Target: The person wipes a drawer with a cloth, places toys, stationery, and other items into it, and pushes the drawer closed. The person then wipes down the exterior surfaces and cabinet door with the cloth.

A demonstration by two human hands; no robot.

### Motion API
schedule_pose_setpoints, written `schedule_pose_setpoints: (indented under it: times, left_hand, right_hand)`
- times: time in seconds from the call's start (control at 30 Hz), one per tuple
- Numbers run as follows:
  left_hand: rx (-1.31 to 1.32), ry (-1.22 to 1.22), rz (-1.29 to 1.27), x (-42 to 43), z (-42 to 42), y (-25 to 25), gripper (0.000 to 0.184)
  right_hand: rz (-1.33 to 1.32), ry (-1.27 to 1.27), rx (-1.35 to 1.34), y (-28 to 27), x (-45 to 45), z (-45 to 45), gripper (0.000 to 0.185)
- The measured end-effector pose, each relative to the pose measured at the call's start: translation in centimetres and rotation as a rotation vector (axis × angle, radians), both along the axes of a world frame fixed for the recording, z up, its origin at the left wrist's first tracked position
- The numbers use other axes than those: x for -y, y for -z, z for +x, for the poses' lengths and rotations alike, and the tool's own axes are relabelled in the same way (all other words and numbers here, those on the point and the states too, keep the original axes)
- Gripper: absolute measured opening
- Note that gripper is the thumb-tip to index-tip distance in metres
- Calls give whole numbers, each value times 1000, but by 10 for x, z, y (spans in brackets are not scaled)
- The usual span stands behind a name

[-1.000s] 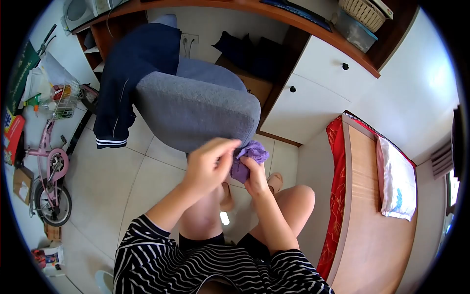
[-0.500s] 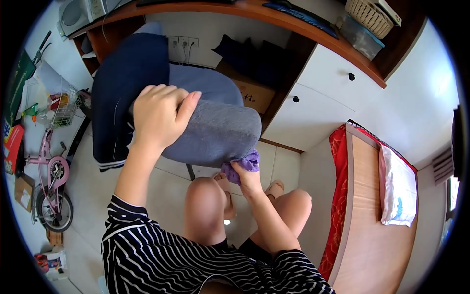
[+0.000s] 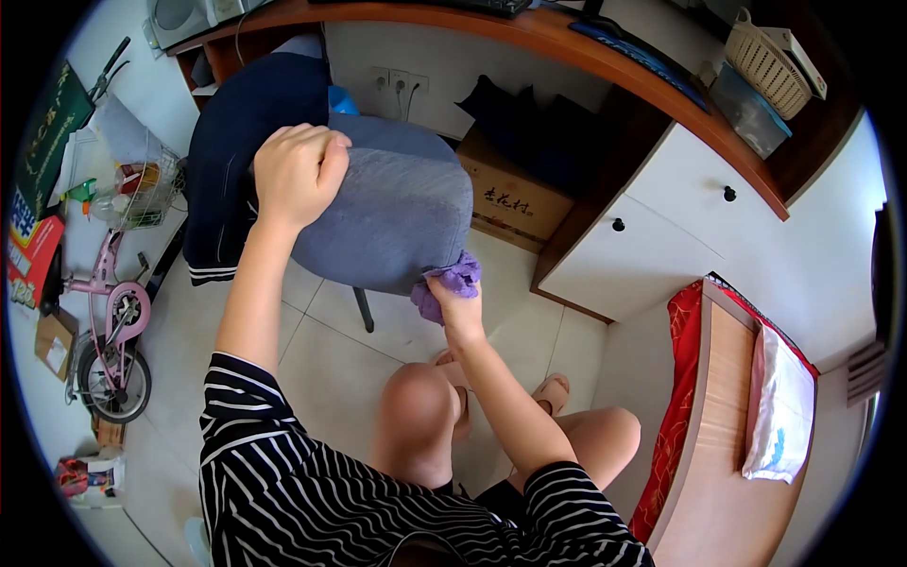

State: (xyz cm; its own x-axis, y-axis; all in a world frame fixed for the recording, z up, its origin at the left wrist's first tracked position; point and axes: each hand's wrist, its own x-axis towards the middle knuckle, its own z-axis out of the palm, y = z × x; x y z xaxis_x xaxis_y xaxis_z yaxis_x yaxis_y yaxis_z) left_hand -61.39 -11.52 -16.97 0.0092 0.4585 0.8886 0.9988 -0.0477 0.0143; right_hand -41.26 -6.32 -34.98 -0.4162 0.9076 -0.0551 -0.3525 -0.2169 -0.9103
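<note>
A grey upholstered chair (image 3: 402,203) stands in front of me, with a dark blue, white-edged garment (image 3: 227,142) draped over its back. My left hand (image 3: 300,175) is closed at the border of the garment and the grey upholstery, its thumb on the near side. The fingertips are hidden, but they seem to hook over the chair. In my right hand (image 3: 458,304) is a bunched purple cloth (image 3: 460,276), pressed against the front corner of the seat. One dark chair leg (image 3: 363,309) shows below.
Behind the chair runs a wooden desk (image 3: 453,21), with a cardboard box (image 3: 515,200) beneath it. White drawers (image 3: 652,213) stand to the right, near a wooden bench-like surface (image 3: 704,444) with a pillow (image 3: 779,406). A pink bicycle (image 3: 113,312) is at the left.
The purple cloth and right hand have shifted slightly up and left, staying at the seat's corner. The grey upholstery looks flatter and farther from me. The whole view has also shifted a little.
</note>
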Motion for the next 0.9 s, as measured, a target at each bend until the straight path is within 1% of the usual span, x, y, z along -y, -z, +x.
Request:
schedule_pose_setpoints:
  times: [0.1, 0.13, 0.17, 0.23, 0.27, 0.3, 0.33, 0.37, 0.4, 0.43, 0.5, 0.53, 0.57, 0.63, 0.67, 0.77, 0.8, 0.9]
  left_hand:
    - [61, -67, -66, 5, 5, -1, 27]
    - [100, -42, -72, 7, 8, -2, 22]
    - [24, -3, -32, 9, 9, -4, 16]
    - [-33, 2, 167, 17, 34, -6, 18]
    - [-1, 67, 181, 27, 47, 1, 23]
    - [74, 202, 178, 37, 69, 11, 23]
    - [227, 372, 143, 44, 92, 30, 24]
    - [246, 516, 116, 44, 116, 43, 24]
    - [314, 594, -7, 45, 141, 56, 25]
    - [388, 626, -145, 43, 164, 62, 29]
    - [573, 624, -276, 24, 196, 88, 46]
    - [689, 639, -307, 12, 209, 98, 46]
    - [803, 652, -339, 0, 219, 106, 46]
    - [982, 796, -509, -26, 231, 117, 42]
    - [1068, 865, -602, -37, 235, 120, 41]
    - [950, 788, -717, -73, 250, 116, 36]
    - [907, 829, -637, -82, 259, 116, 26]
    - [1389, 1035, -589, -105, 282, 98, 17]
  right_hand:
    - [-95, -85, 2, -17, 4, 12, 44]
    - [-110, -107, 29, -14, 3, 17, 45]
    - [-132, -107, -39, -9, 7, 26, 44]
    - [-161, -108, -171, -14, 12, 45, 43]
    - [-168, -162, -215, -24, 16, 60, 43]
    - [-202, -164, -280, -32, 19, 72, 44]
    - [-238, -166, -349, -36, 22, 82, 44]
    - [-273, -167, -422, -42, 25, 93, 45]
    - [-261, -221, -395, -58, 29, 107, 51]
    - [-268, -250, -416, -57, 24, 119, 51]
    - [-289, -309, -451, -52, 13, 146, 53]
    - [-331, -301, -453, -57, 8, 156, 61]
    - [-259, -348, -475, -64, 0, 166, 63]
    - [-118, -434, -529, -75, -18, 183, 67]
    - [-150, -385, -444, -77, -26, 195, 69]
    - [-149, -275, -308, -81, -44, 222, 66]
    - [-120, -237, -252, -81, -50, 230, 62]
    - [69, 39, 159, -76, -72, 257, 60]
